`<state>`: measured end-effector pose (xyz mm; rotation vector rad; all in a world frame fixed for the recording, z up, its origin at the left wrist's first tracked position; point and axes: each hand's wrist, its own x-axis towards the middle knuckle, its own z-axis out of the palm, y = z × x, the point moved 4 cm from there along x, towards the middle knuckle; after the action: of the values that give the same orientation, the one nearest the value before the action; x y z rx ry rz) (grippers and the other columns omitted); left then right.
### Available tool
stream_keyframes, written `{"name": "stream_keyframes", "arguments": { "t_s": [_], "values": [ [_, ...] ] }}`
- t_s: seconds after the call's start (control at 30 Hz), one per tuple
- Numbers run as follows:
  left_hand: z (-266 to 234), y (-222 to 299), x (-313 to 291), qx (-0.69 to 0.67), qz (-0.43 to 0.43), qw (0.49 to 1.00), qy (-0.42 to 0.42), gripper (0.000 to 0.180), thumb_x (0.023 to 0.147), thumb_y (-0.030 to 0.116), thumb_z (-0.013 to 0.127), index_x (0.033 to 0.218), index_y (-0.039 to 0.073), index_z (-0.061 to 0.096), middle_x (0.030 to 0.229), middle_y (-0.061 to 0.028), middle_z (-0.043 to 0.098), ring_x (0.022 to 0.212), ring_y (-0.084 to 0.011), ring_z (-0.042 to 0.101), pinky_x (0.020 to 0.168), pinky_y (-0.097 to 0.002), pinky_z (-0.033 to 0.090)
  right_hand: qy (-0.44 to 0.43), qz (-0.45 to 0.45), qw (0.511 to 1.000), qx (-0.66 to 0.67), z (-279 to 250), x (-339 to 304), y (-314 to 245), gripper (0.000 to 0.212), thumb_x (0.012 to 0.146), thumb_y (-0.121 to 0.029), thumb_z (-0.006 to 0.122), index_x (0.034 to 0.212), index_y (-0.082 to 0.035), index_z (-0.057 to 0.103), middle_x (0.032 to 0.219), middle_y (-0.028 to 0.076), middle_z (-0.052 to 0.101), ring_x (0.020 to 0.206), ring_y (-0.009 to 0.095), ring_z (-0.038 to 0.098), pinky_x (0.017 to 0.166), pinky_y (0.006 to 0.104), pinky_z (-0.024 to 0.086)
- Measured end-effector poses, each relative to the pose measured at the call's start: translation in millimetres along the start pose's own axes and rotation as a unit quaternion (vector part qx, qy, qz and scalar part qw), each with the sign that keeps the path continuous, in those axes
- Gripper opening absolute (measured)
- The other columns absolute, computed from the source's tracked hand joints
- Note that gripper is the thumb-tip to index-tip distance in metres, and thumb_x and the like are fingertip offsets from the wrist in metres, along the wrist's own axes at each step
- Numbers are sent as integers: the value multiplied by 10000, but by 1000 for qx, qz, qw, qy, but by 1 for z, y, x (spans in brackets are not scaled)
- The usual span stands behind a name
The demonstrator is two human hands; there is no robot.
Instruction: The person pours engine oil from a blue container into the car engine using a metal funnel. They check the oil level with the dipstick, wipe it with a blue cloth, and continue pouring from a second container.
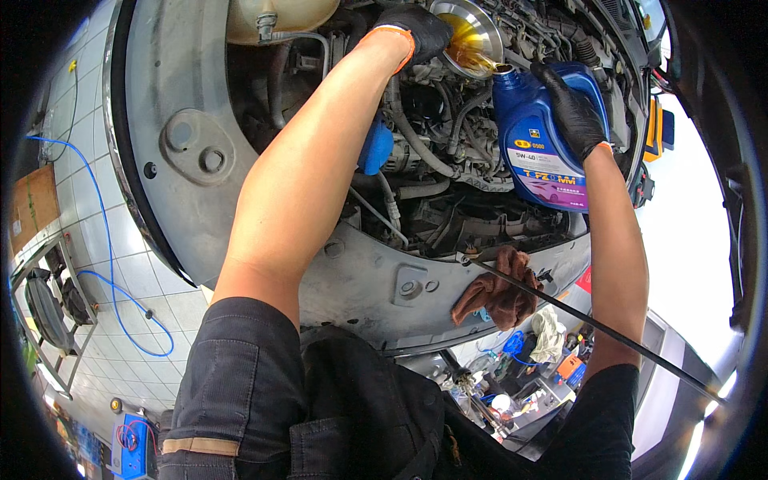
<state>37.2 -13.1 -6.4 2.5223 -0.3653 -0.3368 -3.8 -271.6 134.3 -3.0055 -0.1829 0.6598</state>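
Observation:
My right hand [574, 112], in a black glove, grips the handle side of a blue plastic oil jug [512, 136] with a coloured label. The jug's mouth is at the rim of a metal funnel [494, 30], and golden oil [468, 44] runs from it into the bowl. On the funnel's left side is my left hand [416, 34], also black-gloved, with an orange cuff. It is closed at the funnel's edge, its fingertips partly hidden. Below the funnel lies the car's engine [432, 152]; the funnel's lower end is out of sight.
A brown cloth [504, 292] lies on the grey front panel [360, 280]. A thin black prop rod [596, 322] slants beside my right forearm. A blue cap-like part [376, 148] sits under my left forearm. A blue hose [104, 200] trails over the tiled floor at left, near a metal cart [48, 320].

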Motion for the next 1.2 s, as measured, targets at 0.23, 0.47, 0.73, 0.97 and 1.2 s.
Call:
{"name": "stream_keyframes", "arguments": {
  "t_s": [0.23,0.47,0.73,0.97,1.2],
  "values": [
    [0,3,-4,3,10,1000,-19,531,1030,403,389,1258,37,701,1351,-234,630,1250,-350,624,1051,-426,470,29,31,996,75,-1,-4,-5,644,1003,-585,479,1402,-98,620,1396,230,617,1323,337,566,1161,415,343],
    [1,5,-2,62,49,997,-20,500,1018,330,390,1258,14,694,1311,-236,653,1204,-356,654,1031,-430,489,26,49,996,69,-2,-6,-10,586,1011,-539,495,1412,-129,617,1404,218,615,1317,315,575,1164,409,347],
    [8,-1,0,-31,16,999,15,523,1026,361,396,1302,9,667,1363,-267,608,1275,-370,606,1064,-424,469,12,1,998,-64,-7,-10,-10,510,1056,-107,391,1544,-243,447,1497,188,539,1389,329,514,1215,427,319],
    [0,-2,-8,-153,-63,986,1,591,1038,447,396,1332,-5,638,1401,-281,574,1320,-380,568,1101,-410,440,16,35,994,106,-18,-13,-18,458,1080,-181,403,1528,-226,481,1500,185,539,1374,316,523,1211,407,318],
    [-2,-2,-7,-136,-71,988,-14,608,1024,487,436,1300,-6,662,1386,-279,589,1304,-374,583,1088,-418,445,20,23,993,112,-13,-6,-12,439,1093,-303,396,1509,-233,518,1510,170,535,1369,298,527,1205,382,315]
  ]
}}
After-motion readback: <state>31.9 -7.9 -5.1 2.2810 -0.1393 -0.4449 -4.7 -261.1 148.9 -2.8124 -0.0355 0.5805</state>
